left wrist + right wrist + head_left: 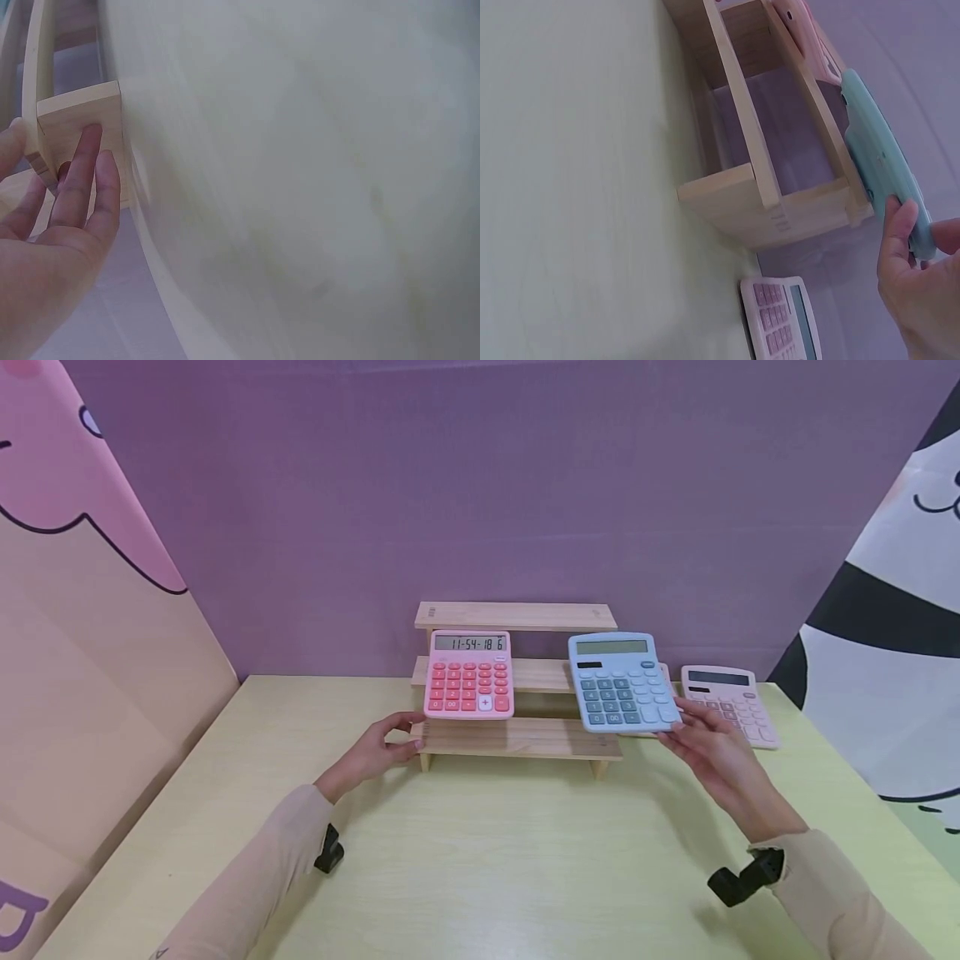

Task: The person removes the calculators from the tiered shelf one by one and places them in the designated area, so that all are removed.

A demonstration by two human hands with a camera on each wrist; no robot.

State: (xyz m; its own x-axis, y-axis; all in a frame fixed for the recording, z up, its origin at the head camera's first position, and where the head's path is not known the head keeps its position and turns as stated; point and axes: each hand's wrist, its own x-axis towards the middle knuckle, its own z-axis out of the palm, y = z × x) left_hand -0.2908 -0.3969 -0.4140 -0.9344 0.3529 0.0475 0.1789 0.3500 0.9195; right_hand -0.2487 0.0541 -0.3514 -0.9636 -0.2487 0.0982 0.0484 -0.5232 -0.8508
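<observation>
A three-tier wooden stand [517,739] stands on the table. My left hand [378,752] holds the left end of its lowest board; in the left wrist view, the thumb is at the board [34,90] and the fingers reach to the end support. The pink calculator [469,677], its display lit with digits, leans upright on the left side of the stand. With thumb and fingers, my right hand [708,756] pinches the light blue calculator [611,672] by its lower right corner. That calculator is tilted back at the stand's right end, close to a shelf edge in the right wrist view.
A pale pink calculator [731,702] rests on the table right of the stand. Part of another pinkish one shows behind the blue calculator. A purple backdrop [517,510] rises behind the table [487,860], with cartoon-printed panels at both sides.
</observation>
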